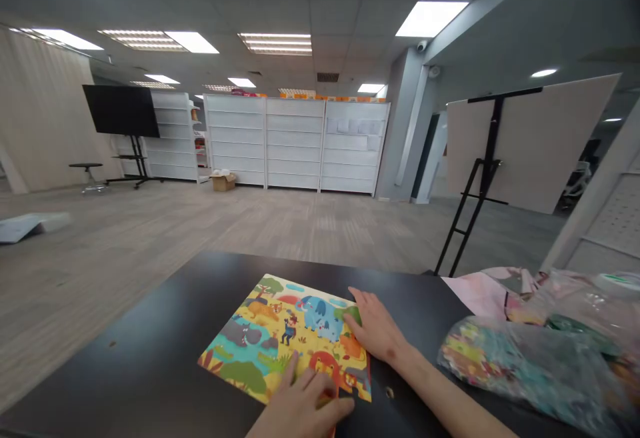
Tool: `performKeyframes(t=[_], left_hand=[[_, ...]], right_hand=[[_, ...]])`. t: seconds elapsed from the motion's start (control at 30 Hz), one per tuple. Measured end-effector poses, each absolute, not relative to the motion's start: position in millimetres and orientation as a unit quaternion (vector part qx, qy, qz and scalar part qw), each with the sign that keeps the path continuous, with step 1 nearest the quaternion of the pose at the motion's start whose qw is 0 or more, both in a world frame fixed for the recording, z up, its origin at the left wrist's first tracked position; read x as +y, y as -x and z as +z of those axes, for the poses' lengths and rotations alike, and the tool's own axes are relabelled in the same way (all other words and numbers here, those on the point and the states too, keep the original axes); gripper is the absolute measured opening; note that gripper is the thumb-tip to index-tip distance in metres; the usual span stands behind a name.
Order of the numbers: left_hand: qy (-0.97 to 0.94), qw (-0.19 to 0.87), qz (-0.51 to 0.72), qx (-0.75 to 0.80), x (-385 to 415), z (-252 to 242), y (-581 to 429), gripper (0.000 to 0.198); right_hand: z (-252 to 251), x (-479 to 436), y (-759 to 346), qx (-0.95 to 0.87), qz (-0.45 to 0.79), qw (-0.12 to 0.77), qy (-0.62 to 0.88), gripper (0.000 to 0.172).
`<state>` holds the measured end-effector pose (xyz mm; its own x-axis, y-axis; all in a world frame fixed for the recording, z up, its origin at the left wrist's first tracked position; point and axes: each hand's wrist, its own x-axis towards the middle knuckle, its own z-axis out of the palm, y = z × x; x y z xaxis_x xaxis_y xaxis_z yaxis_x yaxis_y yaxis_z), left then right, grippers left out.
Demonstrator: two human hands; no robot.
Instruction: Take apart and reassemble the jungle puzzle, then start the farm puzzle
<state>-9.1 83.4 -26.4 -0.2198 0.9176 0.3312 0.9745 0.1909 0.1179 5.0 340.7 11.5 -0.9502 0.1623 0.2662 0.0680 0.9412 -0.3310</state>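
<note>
The table is black and a bit glossy, w/ small marks on the surface. An animal puzzle lies flat on it, near the front edge and approx. in the middle, turned at a slight angle. It shows an elephant, a hippo, a lion, etc. on a yellow ground.

The left hand rests on the near right corner of the puzzle, fingers stretched out flat, grasping nothing. The right hand lies palm down on the right edge of the puzzle, fingers also straight and relaxed, not closed on anything.

On the right side of the table is a clear plastic bag w/ colourful pieces inside, apart from the puzzle. Behind it lies a pink bag.

The room is big and open. The floor is grey w/ a wood-like pattern. White shelf units stand along the back wall, and a cardboard box sits on the floor in front of them. At the left is a dark screen on a stand, w/ a stool beside it. At the right a pale board hangs on a black frame. Panel lights are on in the ceiling.
</note>
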Motion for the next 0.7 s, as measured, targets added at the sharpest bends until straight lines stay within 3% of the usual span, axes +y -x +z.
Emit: performKeyframes(t=[0.2, 0.37, 0.7], left_hand=[[0.544, -0.023, -0.196, -0.816, 91.5, 10.8, 1.2, 0.085], [0.533, -0.091, -0.206, -0.816, 92.1, 25.7, -1.0, 0.081], [0.51, -0.101, -0.236, -0.821, 94.8, 29.4, -6.0, 0.081]], right_hand=[[8.1, 317.4, 1.6, -0.957, 0.179, 0.2, 0.107, 0.025], [11.6, 342.2, 6.5, -0.93, 0.27, 0.212, 0.13, 0.031], [25.7, 337.4, -6.7, -0.87, 0.387, 0.296, 0.071, 0.027]])
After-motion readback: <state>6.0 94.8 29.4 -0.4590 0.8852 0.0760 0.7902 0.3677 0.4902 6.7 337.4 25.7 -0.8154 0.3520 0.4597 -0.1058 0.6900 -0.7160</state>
